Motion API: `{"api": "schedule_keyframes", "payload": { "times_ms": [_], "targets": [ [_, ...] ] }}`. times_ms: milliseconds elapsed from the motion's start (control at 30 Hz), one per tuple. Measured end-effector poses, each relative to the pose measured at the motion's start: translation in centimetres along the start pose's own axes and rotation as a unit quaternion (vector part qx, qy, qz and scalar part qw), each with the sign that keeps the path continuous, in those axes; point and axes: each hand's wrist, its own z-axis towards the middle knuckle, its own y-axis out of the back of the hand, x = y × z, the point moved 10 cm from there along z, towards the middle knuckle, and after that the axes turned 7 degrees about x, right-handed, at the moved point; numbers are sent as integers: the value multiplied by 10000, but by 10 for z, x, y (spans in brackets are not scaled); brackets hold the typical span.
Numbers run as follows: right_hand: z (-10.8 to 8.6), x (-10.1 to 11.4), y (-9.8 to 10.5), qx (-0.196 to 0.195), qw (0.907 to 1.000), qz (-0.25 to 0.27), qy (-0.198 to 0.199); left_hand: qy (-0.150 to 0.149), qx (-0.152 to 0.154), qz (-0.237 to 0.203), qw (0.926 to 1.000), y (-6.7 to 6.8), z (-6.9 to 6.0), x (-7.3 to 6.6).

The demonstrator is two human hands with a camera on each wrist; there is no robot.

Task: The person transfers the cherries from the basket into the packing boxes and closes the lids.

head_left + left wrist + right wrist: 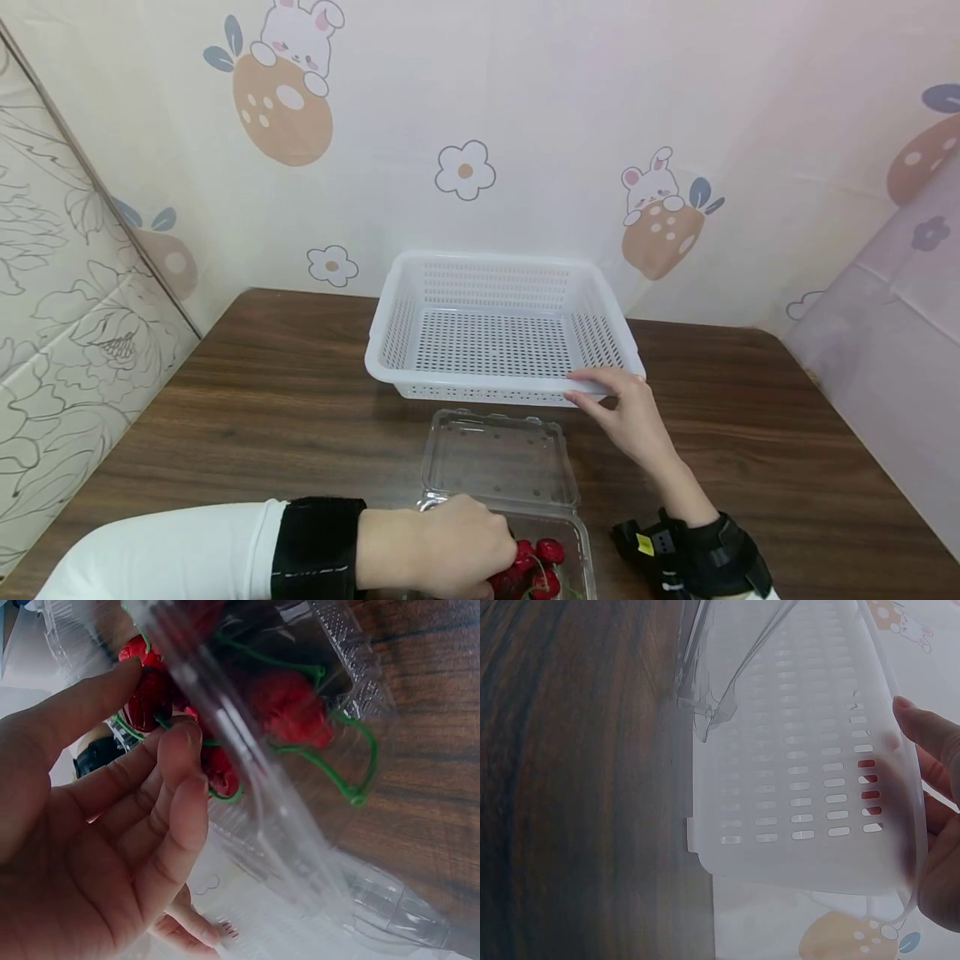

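Note:
My left hand [450, 546] reaches into a clear plastic clamshell box [587, 557] holding several red cherries [550, 551] with green stems. In the left wrist view, thumb and fingers pinch a dark red cherry [146, 701] among the others; the box's clear wall partly covers the view. My right hand [630, 417] grips the front rim of a white perforated basket [491, 382], near its right corner. In the right wrist view the thumb lies on the rim and the fingers go behind the basket wall [802, 859].
The box's open clear lid [501, 458] lies back on the brown wooden table [300, 400], just in front of the basket. Behind the table stands a wall covering [540, 125] with rabbit and flower prints. A patterned panel [67, 333] borders the left side.

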Motion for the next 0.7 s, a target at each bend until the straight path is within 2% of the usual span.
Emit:
{"api": "schedule_keyframes", "payload": {
  "times_ms": [367, 467, 567, 700],
  "targets": [
    [1, 1, 2, 24, 10000, -71, -18, 25, -557, 388, 9977, 5, -8, -3],
    [1, 0, 1, 87, 9999, -47, -62, 48, -521, 203, 9984, 5, -10, -1],
    [2, -1, 0, 182, 9997, -18, -140, 99, -410, -187, 9989, 6, -13, 3],
    [1, -1, -1, 344, 9991, 21, -234, 177, -472, -418, 9979, 11, -20, 9]
  ]
}}
